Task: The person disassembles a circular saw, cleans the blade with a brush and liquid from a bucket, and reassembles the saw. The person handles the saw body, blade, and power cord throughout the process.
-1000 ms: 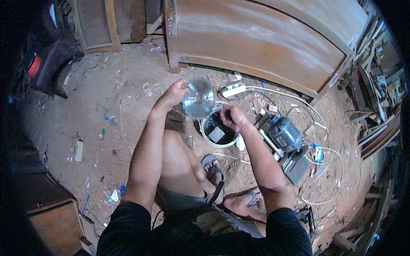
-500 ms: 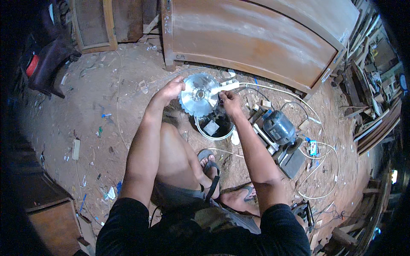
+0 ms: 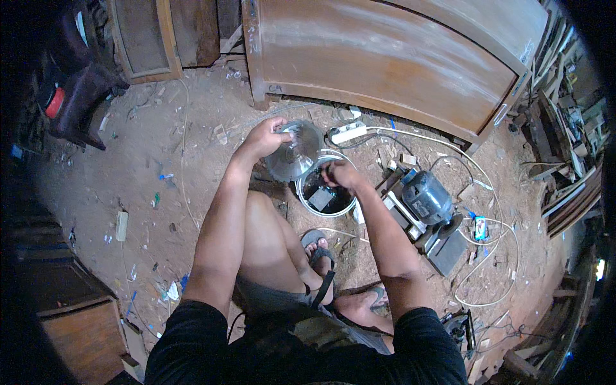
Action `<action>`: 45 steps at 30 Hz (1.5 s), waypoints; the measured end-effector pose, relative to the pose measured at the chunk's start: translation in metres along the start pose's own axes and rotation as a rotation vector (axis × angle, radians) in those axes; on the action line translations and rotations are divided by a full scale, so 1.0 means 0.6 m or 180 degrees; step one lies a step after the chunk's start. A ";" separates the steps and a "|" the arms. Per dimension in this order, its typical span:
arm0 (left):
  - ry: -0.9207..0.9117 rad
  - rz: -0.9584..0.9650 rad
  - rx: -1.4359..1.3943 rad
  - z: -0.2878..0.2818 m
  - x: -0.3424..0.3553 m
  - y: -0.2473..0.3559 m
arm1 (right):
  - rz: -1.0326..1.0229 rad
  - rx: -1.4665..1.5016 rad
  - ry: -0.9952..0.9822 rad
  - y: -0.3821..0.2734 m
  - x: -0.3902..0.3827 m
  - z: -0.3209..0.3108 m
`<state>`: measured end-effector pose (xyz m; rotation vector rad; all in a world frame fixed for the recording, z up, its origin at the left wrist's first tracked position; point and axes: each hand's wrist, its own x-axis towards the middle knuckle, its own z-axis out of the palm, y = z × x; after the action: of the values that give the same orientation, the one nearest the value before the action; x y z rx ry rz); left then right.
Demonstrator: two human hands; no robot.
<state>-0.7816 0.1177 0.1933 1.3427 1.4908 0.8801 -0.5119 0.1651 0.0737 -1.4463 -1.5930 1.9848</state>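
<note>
On ground (image 3: pixel 151 218), bucket (image 3: pixel 327 215), probably set close for easy reach; blade (image 3: pixel 298 154) by its left rim, held at edge, likely leaving face clear; left hand (image 3: pixel 264 138) pinching blade; right hand (image 3: pixel 340 174) half curled over bucket, any hold unclear; pale slab (image 3: pixel 320 199) inside

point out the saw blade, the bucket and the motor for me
Saw blade (image 3: pixel 296 154): head view, middle of its disc.
Bucket (image 3: pixel 328 215): head view, lower edge of its rim.
Motor (image 3: pixel 425 196): head view, middle of its housing.
</note>
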 end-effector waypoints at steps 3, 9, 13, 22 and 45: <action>0.0292 0.0218 -0.0332 -0.011 -0.004 0.000 | -0.0170 -0.1909 0.0194 0.014 0.043 0.020; 0.0448 0.0084 -0.0806 0.012 0.010 0.028 | 0.0102 -0.1863 0.0917 0.087 0.105 0.041; 0.0559 -0.0098 -0.0739 -0.010 0.006 -0.025 | 0.0787 -0.0468 0.0008 0.015 0.047 0.048; 0.0481 -0.1125 -0.0290 0.017 -0.004 0.012 | -0.0303 0.1883 0.0209 -0.176 -0.073 0.052; -0.0004 -0.0313 -0.0109 -0.007 -0.003 -0.020 | -0.0500 0.0325 0.0105 0.001 -0.015 0.008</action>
<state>-0.7894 0.1145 0.1835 1.2342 1.5208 0.8384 -0.5108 0.1557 0.0780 -1.2686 -1.5178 1.9138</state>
